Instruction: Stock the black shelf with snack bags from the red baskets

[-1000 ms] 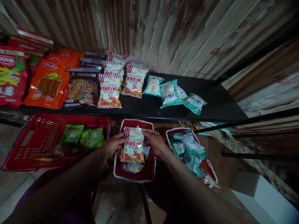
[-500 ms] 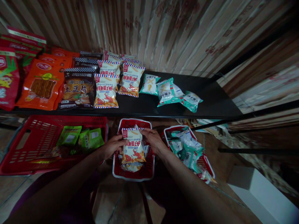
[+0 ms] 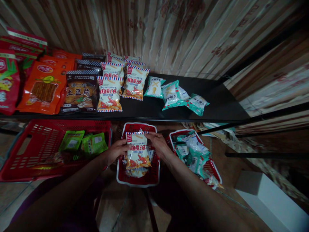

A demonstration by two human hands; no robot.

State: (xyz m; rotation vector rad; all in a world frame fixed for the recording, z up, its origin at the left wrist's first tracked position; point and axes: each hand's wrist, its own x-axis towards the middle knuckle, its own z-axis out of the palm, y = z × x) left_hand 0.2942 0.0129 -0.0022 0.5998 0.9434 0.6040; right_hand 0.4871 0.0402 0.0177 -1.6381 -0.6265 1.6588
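A white and orange snack bag (image 3: 138, 153) with a red shrimp picture and a striped top edge is held over the middle red basket (image 3: 122, 180). My left hand (image 3: 117, 151) grips its left side, fingers lying on the front. At its upper right corner, my right hand (image 3: 155, 141) pinches the bag. Under it, more snack bags (image 3: 136, 173) lie in the basket, mostly covered. Matching shrimp snack bags (image 3: 109, 95) stand in rows on the black shelf (image 3: 149, 111) beyond my hands.
Teal snack bags (image 3: 171, 95) lie on the shelf's right part, left of which stand brown potato-chip bags (image 3: 79, 93) and orange bags (image 3: 42, 85). A red basket (image 3: 45, 135) with green packets is at left; another basket (image 3: 214, 167) with teal bags is at right. A white box (image 3: 272, 196) sits lower right.
Almost nothing differs. The held snack bag has tilted very slightly, and both hands keep their grip on it in the same place.
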